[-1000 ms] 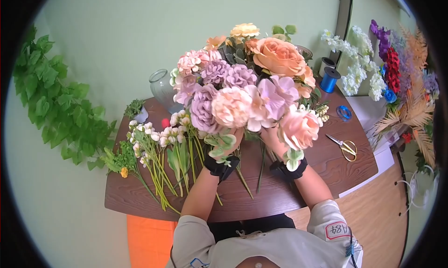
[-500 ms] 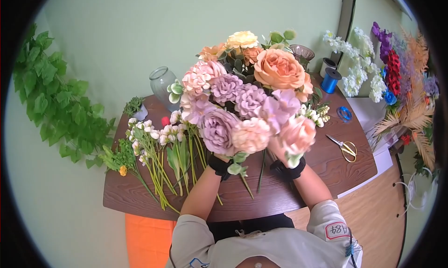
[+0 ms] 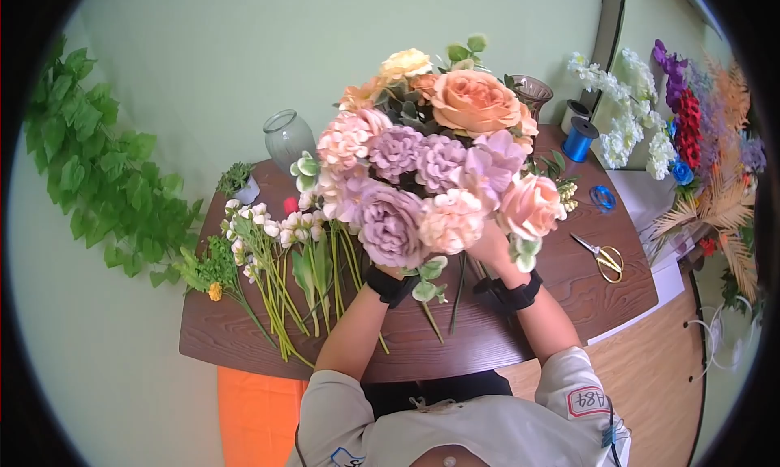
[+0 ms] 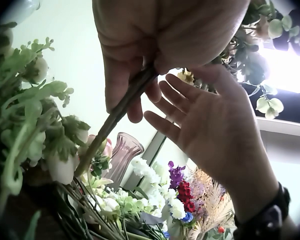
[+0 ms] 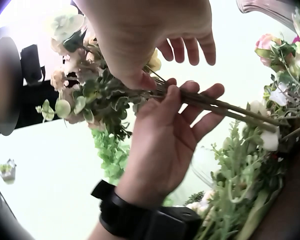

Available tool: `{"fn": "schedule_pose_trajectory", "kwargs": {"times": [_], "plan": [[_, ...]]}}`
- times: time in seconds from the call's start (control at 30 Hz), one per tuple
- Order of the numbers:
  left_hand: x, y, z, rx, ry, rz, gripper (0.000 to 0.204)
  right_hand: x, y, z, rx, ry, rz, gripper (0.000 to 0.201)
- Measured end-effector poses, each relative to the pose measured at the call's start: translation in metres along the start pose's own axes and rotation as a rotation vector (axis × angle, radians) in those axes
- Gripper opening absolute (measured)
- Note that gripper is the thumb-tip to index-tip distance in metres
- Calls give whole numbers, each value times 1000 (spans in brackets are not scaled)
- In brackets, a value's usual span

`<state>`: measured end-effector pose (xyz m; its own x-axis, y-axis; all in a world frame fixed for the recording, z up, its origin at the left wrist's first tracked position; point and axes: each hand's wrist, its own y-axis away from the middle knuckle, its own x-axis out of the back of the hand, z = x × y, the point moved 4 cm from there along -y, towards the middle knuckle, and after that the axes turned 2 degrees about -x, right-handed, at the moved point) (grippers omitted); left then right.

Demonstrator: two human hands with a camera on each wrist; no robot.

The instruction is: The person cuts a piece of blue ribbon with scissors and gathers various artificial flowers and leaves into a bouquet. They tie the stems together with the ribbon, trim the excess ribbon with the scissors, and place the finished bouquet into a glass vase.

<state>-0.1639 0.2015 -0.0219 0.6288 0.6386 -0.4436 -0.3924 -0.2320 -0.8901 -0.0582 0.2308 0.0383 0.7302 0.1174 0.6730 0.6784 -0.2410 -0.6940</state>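
A large bouquet of artificial flowers (image 3: pixel 441 165), in peach, pink, lilac and cream, is held upright above the table. My left hand (image 5: pixel 162 137) grips its gathered stems (image 4: pixel 115 115), thumb on one side and fingers round the other. In the head view the blossoms hide most of that hand. My right hand (image 4: pixel 210 120) is beside the stems with its fingers apart and loosely extended. Seen in the right wrist view, its thumb overlaps the stems just under the foliage. Below the blossoms, the stem ends point down toward the table.
White-budded stems (image 3: pixel 280 231) and greenery lie on the table's left, near a clear glass vase (image 3: pixel 288 139) and small potted plant (image 3: pixel 238 181). Toward the right are gold-handled scissors (image 3: pixel 605 262), blue ribbon (image 3: pixel 601 196), ribbon spools (image 3: pixel 580 139) and a ribbed vase (image 3: pixel 532 95).
The bouquet has turned and tilted, its front lilac and pink blossoms shifting to the right. More of my right hand now shows beneath the flowers.
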Motion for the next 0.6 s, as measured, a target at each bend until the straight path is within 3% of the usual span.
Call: {"fn": "schedule_pose_trajectory", "kwargs": {"times": [0.03,0.07,0.1,0.27,0.6], "plan": [[2,-5,2,132,102,-61,26,-4,3,5,18,-134,-51,35],[4,-5,2,134,109,-60,26,11,1,-9,-1,-302,20,42],[6,0,-5,125,93,-44,26,14,4,-8,-121,-316,-16,47],[34,-6,5,84,12,40,27,17,27,1,-171,-351,-3,46],[25,34,-24,-16,-206,205,30,9,41,15,-232,-477,-8,43]]}}
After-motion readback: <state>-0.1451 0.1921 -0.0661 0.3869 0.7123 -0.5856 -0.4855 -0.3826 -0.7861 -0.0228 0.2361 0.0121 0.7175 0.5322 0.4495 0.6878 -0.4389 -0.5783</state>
